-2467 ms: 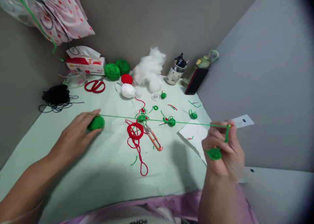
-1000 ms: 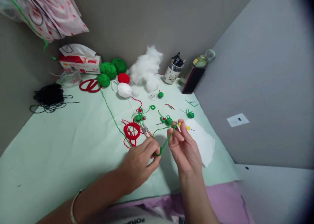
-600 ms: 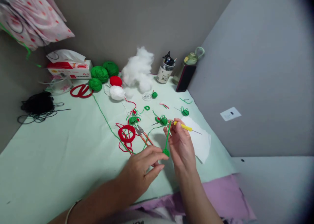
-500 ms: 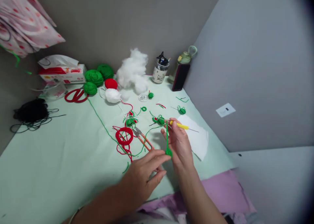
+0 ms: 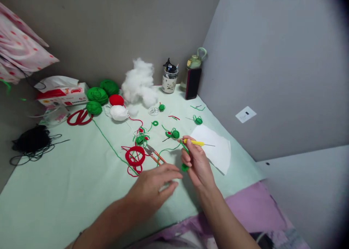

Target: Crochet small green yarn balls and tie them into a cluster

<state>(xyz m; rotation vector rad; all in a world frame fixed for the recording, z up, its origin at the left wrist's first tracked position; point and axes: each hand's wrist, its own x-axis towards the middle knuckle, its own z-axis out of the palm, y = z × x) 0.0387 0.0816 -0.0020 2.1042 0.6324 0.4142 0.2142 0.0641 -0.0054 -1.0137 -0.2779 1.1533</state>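
Head view, far left: black yarn tangle (image 5: pixel 31 139) on the pale green cloth (image 5: pixel 68 190), well apart from both hands. Further back, tissue box (image 5: pixel 64 96), with red scissors (image 5: pixel 79 117) just in front. Next, green yarn balls (image 5: pixel 97 94), a red ball (image 5: pixel 116 100) and a white ball (image 5: pixel 119 113), clustered near white stuffing (image 5: pixel 139 83). From the smallest green ball (image 5: pixel 94 107), a green strand (image 5: pixel 109 145) running across the cloth toward the middle. There, red yarn coil (image 5: pixel 135 155) with orange snips (image 5: pixel 154 155) just beside.

Nearer the front edge, left hand (image 5: pixel 149 189), palm down, fingers loosely spread and gripping nothing, index fingertip just short of the small green crochet piece (image 5: pixel 185 167). Right of that, right hand (image 5: pixel 197 163) closed, thumb and forefinger pinching the yellow crochet hook (image 5: pixel 194 142), metal tip pointing right over white paper (image 5: pixel 215 150). Green yarn dropping from the pinch to the crochet piece, which is tucked against the lower fingers, between snips and paper.

Back right, jar (image 5: pixel 169 81), dark phone (image 5: pixel 192 83) standing upright, and green-lidded bottle (image 5: pixel 195 61) behind it at the wall.
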